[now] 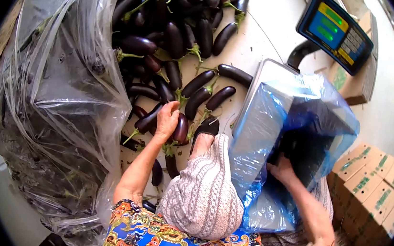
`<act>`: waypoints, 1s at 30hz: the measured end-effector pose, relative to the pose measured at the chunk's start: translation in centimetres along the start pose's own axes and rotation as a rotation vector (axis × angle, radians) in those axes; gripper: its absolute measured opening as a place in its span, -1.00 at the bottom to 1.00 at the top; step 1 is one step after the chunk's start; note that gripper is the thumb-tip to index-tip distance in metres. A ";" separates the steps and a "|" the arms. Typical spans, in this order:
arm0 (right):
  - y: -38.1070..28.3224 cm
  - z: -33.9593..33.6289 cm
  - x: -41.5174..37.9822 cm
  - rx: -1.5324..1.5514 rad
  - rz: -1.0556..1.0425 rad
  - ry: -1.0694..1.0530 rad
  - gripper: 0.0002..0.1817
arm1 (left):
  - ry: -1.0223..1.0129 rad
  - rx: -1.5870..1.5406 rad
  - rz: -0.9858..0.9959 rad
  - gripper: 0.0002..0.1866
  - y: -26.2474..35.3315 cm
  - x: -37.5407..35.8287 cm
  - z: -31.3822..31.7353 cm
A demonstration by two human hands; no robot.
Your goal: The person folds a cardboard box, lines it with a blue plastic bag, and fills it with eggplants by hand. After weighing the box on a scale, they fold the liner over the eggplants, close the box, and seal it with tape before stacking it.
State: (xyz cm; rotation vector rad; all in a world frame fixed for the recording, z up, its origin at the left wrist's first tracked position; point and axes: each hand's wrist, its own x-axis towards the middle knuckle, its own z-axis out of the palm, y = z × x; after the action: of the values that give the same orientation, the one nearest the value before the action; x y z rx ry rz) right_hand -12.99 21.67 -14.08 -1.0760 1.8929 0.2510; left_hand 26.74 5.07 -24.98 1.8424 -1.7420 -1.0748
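Observation:
My left hand [167, 119] is over the eggplants on the floor, its fingers curled together. Right beside it, a purple eggplant [181, 130] lies against the hand; whether the fingers grip anything is hidden. My right hand [284, 170] reaches inside a box lined with blue plastic film [258, 129], with the thumb showing near the inner wall. The other fingers vanish into the dark interior, where I cannot make out what they touch. Several loose eggplants [200, 84] lie just beyond my left hand.
A big eggplant heap [174, 39] lies ahead. Clear plastic sheeting [59, 104] covers a bulky pile on the left. A scale display [335, 32] with green digits stands behind the lined box. Stacked cartons [368, 184] stand at right. My shoe [207, 126] is among the eggplants.

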 end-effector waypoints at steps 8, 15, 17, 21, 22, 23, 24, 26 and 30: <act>2.3 1.4 0.2 0.438 0.119 -0.186 -0.06 | 0.160 0.041 0.153 -0.67 1.5 4.4 2.8; 6.0 4.5 1.4 -0.006 -0.124 -0.071 -0.09 | 0.295 -0.021 0.122 -0.68 5.0 11.4 1.6; 4.9 3.8 1.1 -0.072 -0.075 -0.070 -0.10 | 0.472 0.092 0.233 -0.49 5.4 13.9 2.1; 0.3 0.5 0.0 -0.172 0.075 -0.206 -0.07 | 0.586 0.200 -0.010 -0.14 2.7 20.3 4.6; 0.6 0.4 -0.1 -0.157 0.027 -0.200 -0.06 | 0.559 0.225 -0.124 -0.11 2.7 21.1 4.6; 0.9 0.5 -0.4 -0.148 0.001 -0.172 -0.11 | 0.536 0.216 -0.122 -0.10 2.7 21.5 4.8; 1.0 0.7 -0.5 -0.142 -0.030 -0.145 -0.16 | 0.518 0.209 -0.123 -0.10 2.9 21.6 4.6; 1.3 0.9 -0.4 -0.136 -0.101 -0.091 -0.25 | 0.509 0.119 -0.139 -0.11 3.2 21.5 4.5; 1.5 1.2 -0.6 -0.096 -0.075 -0.093 -0.27 | 0.347 -0.383 -0.234 -0.15 4.9 18.6 2.8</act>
State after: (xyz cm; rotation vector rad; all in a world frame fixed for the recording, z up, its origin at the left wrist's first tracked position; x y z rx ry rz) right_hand -13.22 23.62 -14.63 -1.1771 1.7686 0.3457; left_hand 20.27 -12.98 -28.10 1.8743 -1.0639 -1.0126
